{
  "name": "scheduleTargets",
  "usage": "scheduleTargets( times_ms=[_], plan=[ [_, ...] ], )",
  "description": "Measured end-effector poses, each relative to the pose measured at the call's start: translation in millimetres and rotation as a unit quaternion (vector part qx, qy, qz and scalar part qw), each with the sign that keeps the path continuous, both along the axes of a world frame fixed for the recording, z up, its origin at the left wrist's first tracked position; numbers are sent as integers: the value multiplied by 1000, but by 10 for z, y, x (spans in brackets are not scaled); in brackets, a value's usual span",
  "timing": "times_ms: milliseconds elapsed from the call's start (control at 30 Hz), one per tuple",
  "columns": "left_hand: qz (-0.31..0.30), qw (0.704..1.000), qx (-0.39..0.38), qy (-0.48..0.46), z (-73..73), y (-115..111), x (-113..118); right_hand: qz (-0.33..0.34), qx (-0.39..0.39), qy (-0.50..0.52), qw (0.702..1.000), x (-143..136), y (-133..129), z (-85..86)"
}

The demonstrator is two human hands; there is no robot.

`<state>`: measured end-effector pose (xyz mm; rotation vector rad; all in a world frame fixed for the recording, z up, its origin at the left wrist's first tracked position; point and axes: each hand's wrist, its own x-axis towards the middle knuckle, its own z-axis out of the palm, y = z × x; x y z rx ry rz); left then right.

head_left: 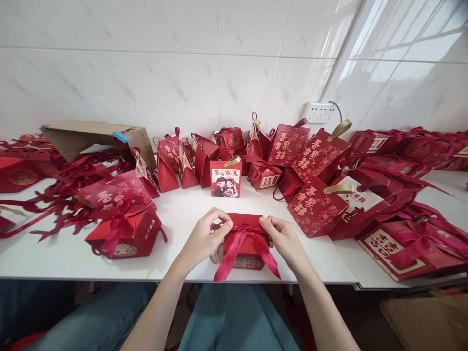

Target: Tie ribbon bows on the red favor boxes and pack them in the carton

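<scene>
A red gift box (248, 262) stands at the front edge of the white table, right before me. A crimson ribbon bow (239, 248) is tied on its top, with two tails hanging down the front. My left hand (209, 234) is closed, thumb and forefinger pinching the bow's left side. On the other side my right hand (285, 239) pinches the bow's right side at the upper edge of the box. The fingers partly hide the loops. A twisted gold cord (215, 255) shows below my left hand.
To the left sit another bowed red box (137, 239) and a heap of loose ribbons (87, 180) by a cardboard carton (98, 134). Small red bags and boxes (225, 181) line the wall. More bowed boxes (413, 243) are stacked right. A power strip (321, 113) is on the wall.
</scene>
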<state>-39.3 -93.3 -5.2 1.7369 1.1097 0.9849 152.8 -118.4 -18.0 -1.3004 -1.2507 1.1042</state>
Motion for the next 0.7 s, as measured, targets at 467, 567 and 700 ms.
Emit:
scheduleTargets(
  times_ms=[467, 567, 700],
  plan=[
    [63, 997, 31, 10, -28, -77, 102, -6, 14, -10, 1000, 17, -46, -2],
    [76, 997, 17, 9, -31, -92, 111, 5, 2, -6, 1000, 17, -60, 7],
    [82, 996, 7, 18, -58, -82, 104, -13, 9, 8, 1000, 3, -58, 10]
  ],
)
